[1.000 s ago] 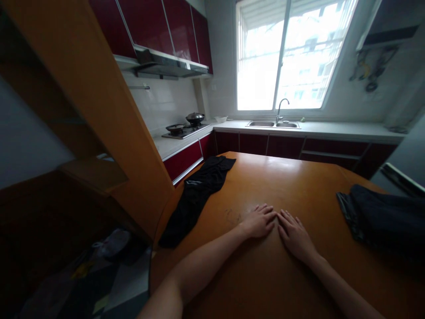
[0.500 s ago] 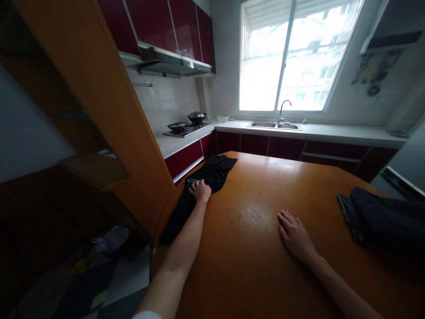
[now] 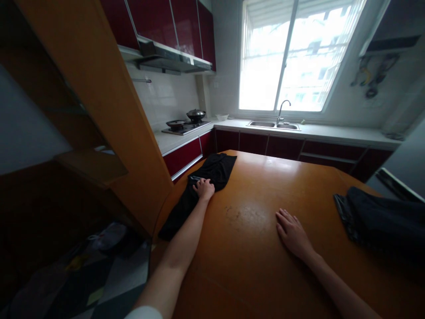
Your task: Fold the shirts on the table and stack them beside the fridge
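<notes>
A black garment (image 3: 217,172) lies along the left edge of the wooden table (image 3: 247,261), somewhat rumpled, with a small pale grey mark near its middle. On its right side rests my left hand (image 3: 204,188), fingers apart and slightly bent, touching the cloth without a visible grip. My right hand (image 3: 294,232) lies palm down on the bare tabletop with its fingers stretched out, holding nothing. Farther right sits a dark folded pile of cloth (image 3: 381,217), apart from that hand. Part of the black garment is hidden behind my left forearm.
A wooden shelf unit (image 3: 139,146) rises close to the table's left side. Beyond the table runs a white counter (image 3: 239,123) with a double sink (image 3: 262,124), a stove and a lidded wok (image 3: 195,115). Bags and other items lie on the floor at lower left.
My left hand has shifted slightly right and away along the black garment. The right hand stays nearly in place on the table; the view has moved a little.
</notes>
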{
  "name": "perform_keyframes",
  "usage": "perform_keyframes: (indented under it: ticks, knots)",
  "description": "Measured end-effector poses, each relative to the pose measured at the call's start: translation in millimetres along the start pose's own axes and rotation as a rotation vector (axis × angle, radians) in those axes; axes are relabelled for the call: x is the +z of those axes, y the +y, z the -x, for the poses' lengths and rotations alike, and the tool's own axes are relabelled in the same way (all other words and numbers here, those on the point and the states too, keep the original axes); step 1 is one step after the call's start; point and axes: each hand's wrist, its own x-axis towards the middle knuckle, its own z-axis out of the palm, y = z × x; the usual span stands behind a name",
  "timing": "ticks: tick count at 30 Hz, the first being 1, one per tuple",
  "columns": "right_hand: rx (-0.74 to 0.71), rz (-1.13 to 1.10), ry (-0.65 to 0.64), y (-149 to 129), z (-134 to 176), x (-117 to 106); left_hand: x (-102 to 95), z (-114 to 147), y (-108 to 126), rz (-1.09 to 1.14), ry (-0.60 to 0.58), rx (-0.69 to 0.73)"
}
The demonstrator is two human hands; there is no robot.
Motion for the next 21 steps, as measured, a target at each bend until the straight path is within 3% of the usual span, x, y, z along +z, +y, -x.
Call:
perform_keyframes:
  ticks: [7, 13, 21]
  knots:
    - [0.011, 0.000, 0.008, -1.9, -0.8, -0.7, 7.6, 28.3, 43.2, 0.003, -0.093, 0.158]
    - [-0.002, -0.018, 0.014, -2.9, -1.0, -2.2, 13.9, 82.9, 95.4, -0.012, -0.189, 0.391]
    - [0.043, -0.172, 0.139, 0.7, -4.6, 3.1, -11.0, 148.9, 125.9, -0.027, -0.370, 0.723]
